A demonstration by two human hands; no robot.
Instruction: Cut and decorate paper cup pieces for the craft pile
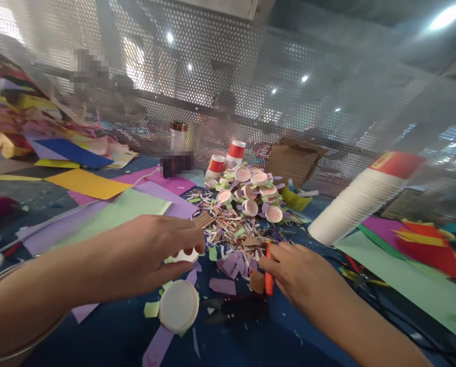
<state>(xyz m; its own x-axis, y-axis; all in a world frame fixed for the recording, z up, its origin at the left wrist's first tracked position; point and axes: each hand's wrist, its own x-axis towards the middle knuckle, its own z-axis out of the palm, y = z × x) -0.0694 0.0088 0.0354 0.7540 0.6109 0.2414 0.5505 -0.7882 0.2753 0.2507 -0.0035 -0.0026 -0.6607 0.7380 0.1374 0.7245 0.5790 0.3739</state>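
My left hand (147, 255) is over the blue table, fingers curled around a small white round piece (185, 255) pinched between thumb and fingers. Just below it lies a white paper cup (179, 306) on its side, bottom facing me. My right hand (296, 270) is closed on an orange-red stick-like object (268, 270), beside a brown cardboard scrap (257, 281). Between the hands lies a heap of paper scraps (235, 239). Behind it sits a pile of round decorated paper discs (254, 193).
A tilted stack of white paper cups (359, 201) with a red rim is at right. Two red-banded cups (225, 158) and a jar (178, 135) stand at the back. Coloured paper sheets (113, 209) cover the left and right. Black scissors (235, 308) lie near me. Perforated mesh (231, 76) rises behind.
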